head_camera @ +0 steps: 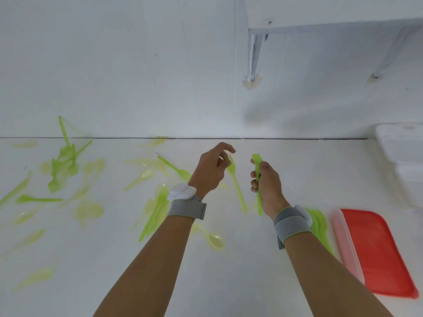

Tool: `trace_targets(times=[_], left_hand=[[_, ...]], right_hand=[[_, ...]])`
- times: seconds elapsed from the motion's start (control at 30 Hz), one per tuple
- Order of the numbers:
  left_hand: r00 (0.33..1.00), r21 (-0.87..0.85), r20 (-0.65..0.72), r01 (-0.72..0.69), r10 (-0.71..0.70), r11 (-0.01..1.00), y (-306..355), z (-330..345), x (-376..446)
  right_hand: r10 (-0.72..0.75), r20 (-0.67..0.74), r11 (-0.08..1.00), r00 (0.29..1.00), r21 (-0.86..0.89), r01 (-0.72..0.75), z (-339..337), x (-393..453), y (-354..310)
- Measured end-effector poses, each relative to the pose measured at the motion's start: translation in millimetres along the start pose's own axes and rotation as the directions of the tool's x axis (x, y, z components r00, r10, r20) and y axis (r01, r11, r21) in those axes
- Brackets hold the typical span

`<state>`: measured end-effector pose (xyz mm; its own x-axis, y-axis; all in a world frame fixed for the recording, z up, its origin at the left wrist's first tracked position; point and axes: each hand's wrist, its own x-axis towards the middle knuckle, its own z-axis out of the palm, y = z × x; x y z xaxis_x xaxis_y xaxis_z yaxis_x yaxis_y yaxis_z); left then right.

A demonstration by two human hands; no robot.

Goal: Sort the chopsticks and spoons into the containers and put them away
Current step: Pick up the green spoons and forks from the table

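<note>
Both hands are raised over a white table [251, 282]. My left hand [211, 170] pinches the head end of a bright green plastic utensil [238, 191] whose handle hangs down toward me. My right hand [266, 184] grips another green plastic utensil [257, 160], its top sticking out above the fist. Several green and pale yellow plastic spoons lie scattered on the table's left half, with a tangled heap [64, 161] at the far left. A small stack of green utensils [320, 227] lies beside my right wrist.
A red container lid [384, 252] over a clear box lies at the right, near the table's front. White stacked containers [405, 156] stand at the far right by the wall. A white wall with a bracketed shelf [332, 26] rises behind the table.
</note>
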<state>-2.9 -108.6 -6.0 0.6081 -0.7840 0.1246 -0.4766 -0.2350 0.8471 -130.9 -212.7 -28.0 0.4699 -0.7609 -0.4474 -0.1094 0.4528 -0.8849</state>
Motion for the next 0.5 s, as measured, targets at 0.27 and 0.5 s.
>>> trace_targets(times=[0.27,0.5], left_hand=[[0.984,-0.247,-0.101,0.115,-0.144,0.962,9.1,17.7,-44.4],[0.966,-0.307,-0.181,0.124,-0.186,0.944,1.1,7.0,-68.8]], right_hand=[[0.102,0.278,0.985,0.955,0.106,-0.137,8.1,-44.1,23.0],[0.182,0.375,0.95,0.909,0.171,-0.261,14.0,-60.9,35.8]])
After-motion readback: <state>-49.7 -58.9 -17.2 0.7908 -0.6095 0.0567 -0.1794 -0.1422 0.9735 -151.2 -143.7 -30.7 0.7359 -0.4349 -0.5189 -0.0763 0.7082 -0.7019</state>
